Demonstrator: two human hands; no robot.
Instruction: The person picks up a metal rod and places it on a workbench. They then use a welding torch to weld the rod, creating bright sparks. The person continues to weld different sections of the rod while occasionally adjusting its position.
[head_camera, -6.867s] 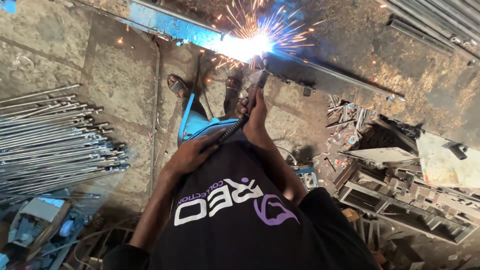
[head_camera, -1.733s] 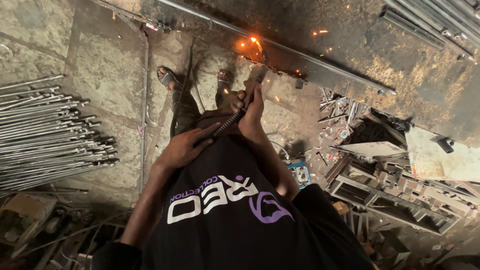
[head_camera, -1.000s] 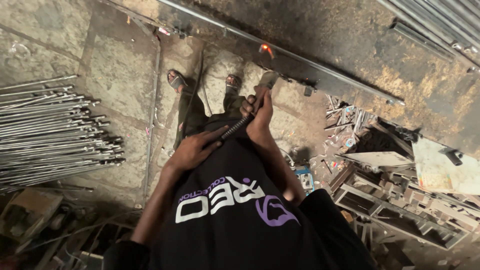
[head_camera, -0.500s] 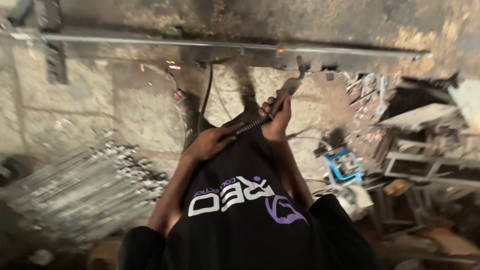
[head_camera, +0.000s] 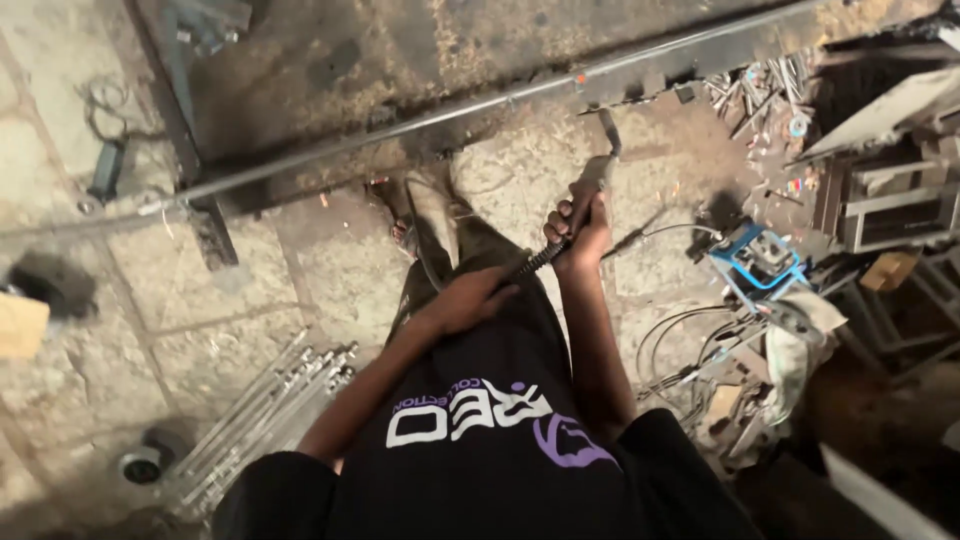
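The sparks are gone now. The right hand (head_camera: 580, 225) grips the welding holder (head_camera: 597, 170) at centre frame, pointing up toward the long steel bar (head_camera: 420, 120); the left hand (head_camera: 470, 298) closes on its cable (head_camera: 535, 262).

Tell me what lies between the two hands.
In the head view, the welding cable spans from the left hand to the right hand, over the trousered leg.

Rough stone-slab floor (head_camera: 150, 290), grimy, with sandy patches. A long steel bar (head_camera: 420, 118) crosses it at a slant. Below the bar's left end there's a bundle of metal rods (head_camera: 265, 410). Off its right end, a heap of scrap metal frames (head_camera: 870, 190) and a blue clamp-like frame (head_camera: 760, 262). Dim, warm light.
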